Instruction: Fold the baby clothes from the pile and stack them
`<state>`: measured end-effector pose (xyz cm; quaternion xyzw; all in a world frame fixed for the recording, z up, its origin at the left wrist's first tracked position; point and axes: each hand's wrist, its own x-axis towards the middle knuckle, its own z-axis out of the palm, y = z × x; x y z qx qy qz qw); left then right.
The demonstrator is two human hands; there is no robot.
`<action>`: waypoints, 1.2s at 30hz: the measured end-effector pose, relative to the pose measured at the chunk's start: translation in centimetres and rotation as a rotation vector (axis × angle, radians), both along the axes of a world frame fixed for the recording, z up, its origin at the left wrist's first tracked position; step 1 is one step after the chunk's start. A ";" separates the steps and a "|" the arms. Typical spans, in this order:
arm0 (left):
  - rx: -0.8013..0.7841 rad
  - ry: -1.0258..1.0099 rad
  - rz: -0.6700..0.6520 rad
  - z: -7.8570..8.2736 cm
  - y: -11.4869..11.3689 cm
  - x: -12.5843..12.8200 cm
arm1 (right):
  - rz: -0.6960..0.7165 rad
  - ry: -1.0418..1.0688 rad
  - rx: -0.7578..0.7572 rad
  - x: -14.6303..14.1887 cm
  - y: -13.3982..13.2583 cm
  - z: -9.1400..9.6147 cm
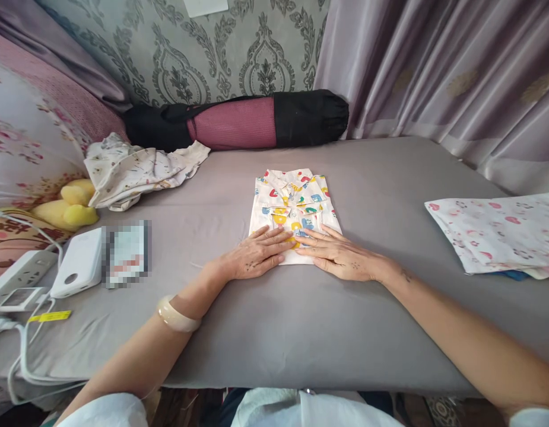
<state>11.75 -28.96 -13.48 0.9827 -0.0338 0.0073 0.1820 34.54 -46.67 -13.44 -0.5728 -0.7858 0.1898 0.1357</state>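
A white collared shirt [296,198] printed with colourful shapes lies folded into a compact rectangle, its collar at the far end. My left hand [260,252] rests flat on its near left part, fingers stretched toward the middle. From the other side, my right hand [339,252] lies flat on the near right part with its fingers extended. The fingertips of both hands almost meet over the shirt. Part of the shirt's lower half is hidden under the hands. Neither hand grips anything.
A grey-covered surface [265,332] carries everything. At right lies folded white patterned cloth [501,234]; at back left, crumpled white clothing [140,169]. A black and pink roll bag [238,121] lies along the wall. A power strip [22,276], cables and a white power bank [81,261] sit left.
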 end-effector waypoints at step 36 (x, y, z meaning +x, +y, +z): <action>-0.342 -0.167 -0.001 -0.2 0.1 -0.6 | -0.004 0.071 -0.051 -1.2 -1.2 1.0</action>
